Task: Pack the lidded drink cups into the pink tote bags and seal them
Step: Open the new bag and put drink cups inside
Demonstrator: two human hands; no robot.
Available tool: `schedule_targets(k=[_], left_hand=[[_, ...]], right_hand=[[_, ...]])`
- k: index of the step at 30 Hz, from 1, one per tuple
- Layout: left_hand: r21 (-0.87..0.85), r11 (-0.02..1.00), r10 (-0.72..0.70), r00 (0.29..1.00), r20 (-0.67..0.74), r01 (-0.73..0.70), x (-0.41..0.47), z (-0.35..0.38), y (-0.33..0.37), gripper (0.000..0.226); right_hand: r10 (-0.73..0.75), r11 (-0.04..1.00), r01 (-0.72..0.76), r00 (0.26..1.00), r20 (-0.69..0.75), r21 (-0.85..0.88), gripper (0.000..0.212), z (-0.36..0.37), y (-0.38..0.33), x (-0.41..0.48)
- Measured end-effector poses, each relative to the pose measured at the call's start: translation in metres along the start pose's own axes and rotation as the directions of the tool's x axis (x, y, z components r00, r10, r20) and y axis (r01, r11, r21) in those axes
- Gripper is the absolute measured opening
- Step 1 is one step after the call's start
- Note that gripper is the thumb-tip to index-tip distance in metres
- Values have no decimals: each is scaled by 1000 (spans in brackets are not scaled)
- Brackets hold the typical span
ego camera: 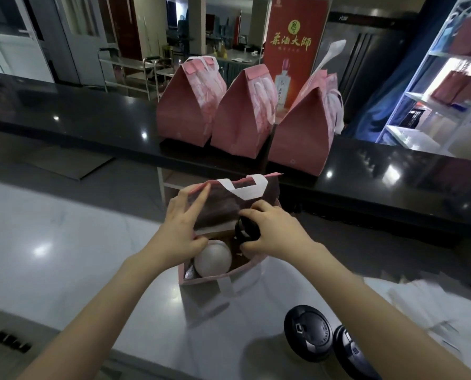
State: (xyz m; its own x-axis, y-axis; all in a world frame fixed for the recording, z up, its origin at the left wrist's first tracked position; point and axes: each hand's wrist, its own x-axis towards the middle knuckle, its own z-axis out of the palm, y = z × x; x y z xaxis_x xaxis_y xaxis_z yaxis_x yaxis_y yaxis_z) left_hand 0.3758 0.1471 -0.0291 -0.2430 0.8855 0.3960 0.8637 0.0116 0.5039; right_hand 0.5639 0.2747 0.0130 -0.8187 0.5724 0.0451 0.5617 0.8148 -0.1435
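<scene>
Left hand (182, 229): fingers laid straight along a raised side panel of the open pink fabric tote bag with white strap handles (201, 281), thumb tucked under the panel's edge, pinching it and holding it back. Right hand (272, 233): curled round a drink cup with a round black plastic lid (244, 229), held at the mouth of the bag on its right side; how deep the cup sits cannot be told. Hands apart, one at each side of the opening. Inside the bag, left side: a drink cup with a white domed lid (213, 260), upright, just beside the black-lidded one. The bag stands on the pale glossy tabletop (64, 242). Near right edge of the tabletop: two further black-lidded drink cups (307, 335), side by side. Further right: a blurred stack of white sheets (420, 305). Beyond, on a raised black polished counter (91, 113): three folded-shut pink tote bags (242, 113) in a row, touching. Behind them: a red banner with gold lettering (297, 37). Far right: a white metal shelf rack (448, 78).
</scene>
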Motion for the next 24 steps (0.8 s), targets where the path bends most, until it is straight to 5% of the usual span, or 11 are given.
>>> schedule_targets(k=[24], left_hand=[[-103,995,9,993,120,3,19,-18,-33,103]], right_hand=[[155,988,-158,969,191,-1,69,62,5,77]])
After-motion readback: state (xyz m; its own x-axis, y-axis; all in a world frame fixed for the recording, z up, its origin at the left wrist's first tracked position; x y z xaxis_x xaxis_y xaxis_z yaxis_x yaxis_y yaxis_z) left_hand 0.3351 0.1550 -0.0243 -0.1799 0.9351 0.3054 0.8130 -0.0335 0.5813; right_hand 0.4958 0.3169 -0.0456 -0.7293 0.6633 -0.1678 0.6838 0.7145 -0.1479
